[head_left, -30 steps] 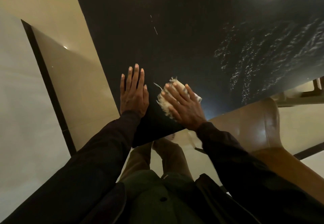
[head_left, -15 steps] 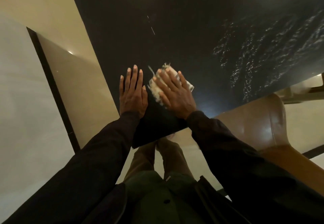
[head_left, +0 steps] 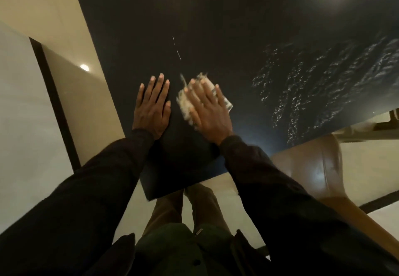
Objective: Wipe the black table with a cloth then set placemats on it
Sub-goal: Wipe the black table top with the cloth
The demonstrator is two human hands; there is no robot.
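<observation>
The black table (head_left: 216,27) fills the upper part of the view, its near corner just in front of me. My left hand (head_left: 152,108) lies flat on the table near that corner, fingers straight. Just to its right, my right hand (head_left: 208,111) presses a folded pale, frayed cloth (head_left: 185,105) onto the tabletop with straight fingers; the cloth is blurred. Wet streaks and droplets (head_left: 313,94) glisten on the table to the right. No placemats are in view.
A brown leather chair (head_left: 313,167) stands at the table's near edge on the right. Pale tiled floor (head_left: 54,102) with a dark strip lies to the left. My legs show below the table corner.
My right hand has slid the cloth away from me and to the left, close beside my left hand. The left hand has stayed flat in place.
</observation>
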